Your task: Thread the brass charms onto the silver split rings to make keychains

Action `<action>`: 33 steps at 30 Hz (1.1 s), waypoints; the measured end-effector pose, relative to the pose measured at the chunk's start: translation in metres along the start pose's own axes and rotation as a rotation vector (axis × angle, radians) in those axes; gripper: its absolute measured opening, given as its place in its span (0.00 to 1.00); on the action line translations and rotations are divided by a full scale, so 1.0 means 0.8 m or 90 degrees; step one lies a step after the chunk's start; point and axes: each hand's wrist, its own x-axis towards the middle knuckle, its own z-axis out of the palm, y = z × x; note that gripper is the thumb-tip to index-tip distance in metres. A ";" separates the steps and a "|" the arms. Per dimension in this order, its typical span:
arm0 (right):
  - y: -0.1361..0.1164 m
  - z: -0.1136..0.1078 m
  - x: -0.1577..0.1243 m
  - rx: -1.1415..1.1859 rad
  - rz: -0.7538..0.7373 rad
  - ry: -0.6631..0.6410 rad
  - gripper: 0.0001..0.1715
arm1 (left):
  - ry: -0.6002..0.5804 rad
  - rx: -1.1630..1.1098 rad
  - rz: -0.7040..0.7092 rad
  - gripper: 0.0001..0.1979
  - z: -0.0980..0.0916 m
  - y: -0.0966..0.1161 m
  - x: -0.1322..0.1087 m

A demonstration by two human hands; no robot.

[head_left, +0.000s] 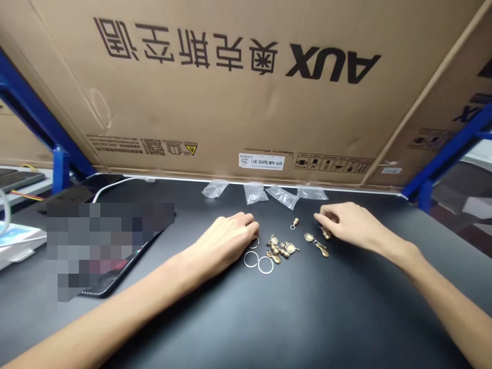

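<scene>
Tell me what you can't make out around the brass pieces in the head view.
Head view:
Brass charm under the right hand: partly hidden by its fingers.
Ring by the left hand: partly hidden by the fingertips.
Dark device: mostly hidden by a pixelated patch.
Brass pieces: fine detail too small.

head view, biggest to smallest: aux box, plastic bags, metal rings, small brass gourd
1. AUX box
2. plastic bags
3. metal rings and small brass gourd: the rings look bigger but sit nearer the camera, so unsure
</scene>
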 end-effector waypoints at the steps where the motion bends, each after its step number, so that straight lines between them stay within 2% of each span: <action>1: -0.001 0.000 -0.001 -0.025 0.007 0.023 0.21 | -0.001 0.003 -0.006 0.09 0.000 -0.001 -0.001; 4: -0.010 0.001 -0.004 -0.094 -0.003 0.104 0.20 | -0.012 -0.046 -0.057 0.08 -0.002 -0.006 -0.005; 7: -0.025 0.006 -0.008 -0.128 -0.059 0.156 0.19 | -0.027 -0.121 -0.109 0.06 -0.005 -0.015 -0.010; 11: -0.056 0.017 -0.021 -0.047 -0.161 0.189 0.18 | -0.032 -0.174 -0.136 0.04 -0.009 -0.017 -0.013; 14: -0.080 0.027 -0.034 0.075 -0.193 0.174 0.14 | 0.007 -0.280 -0.180 0.04 -0.011 -0.002 -0.011; 17: -0.096 0.037 -0.044 0.103 -0.237 0.141 0.14 | 0.036 -0.354 -0.182 0.03 -0.014 0.023 -0.008; 20: -0.100 0.043 -0.047 0.097 -0.299 0.137 0.11 | 0.080 -0.458 -0.183 0.04 -0.018 0.046 -0.008; 22: -0.100 0.042 -0.046 0.127 -0.295 0.149 0.09 | 0.090 -0.530 -0.190 0.06 -0.022 0.054 -0.009; 28: -0.095 0.038 -0.042 0.221 -0.251 0.159 0.05 | -0.015 -0.740 -0.225 0.12 -0.024 0.057 -0.010; 33: -0.093 0.040 -0.041 0.210 -0.283 0.162 0.06 | -0.020 -0.756 -0.197 0.12 -0.026 0.058 -0.011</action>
